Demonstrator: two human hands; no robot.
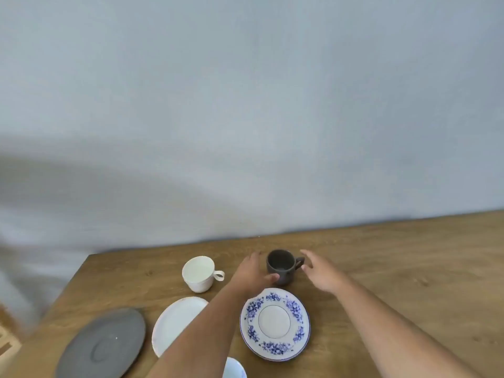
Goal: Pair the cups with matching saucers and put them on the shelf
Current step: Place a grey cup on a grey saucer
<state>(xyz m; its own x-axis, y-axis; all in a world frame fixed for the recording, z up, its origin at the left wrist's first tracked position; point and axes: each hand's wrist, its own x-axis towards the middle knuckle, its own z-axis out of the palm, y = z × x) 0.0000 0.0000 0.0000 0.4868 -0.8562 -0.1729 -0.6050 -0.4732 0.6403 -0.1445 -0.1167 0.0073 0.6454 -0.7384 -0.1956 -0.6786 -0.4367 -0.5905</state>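
Both hands reach over the wooden tabletop [409, 268] toward the small dark grey ceramic cup [281, 266], which stands upright near the far edge, handle to the right. The left hand [252, 271] is open, its thumb touching or nearly touching the cup's lower left side; the right hand [321, 271] is open with fingers spread, just beside the handle and gripping nothing. The matching dark grey round saucer [102, 347] lies at the near left, well apart from the cup, beyond the plain white saucer [174, 323] and the white handled cup [199, 272]; the blue-flowered white saucer [275, 323] sits directly in front of the grey cup. A good grip would probably pinch the handle with the right hand while the left steadies the body, then lift clear above the flowered saucer before carrying left, so nothing is knocked. No shelf is in view.
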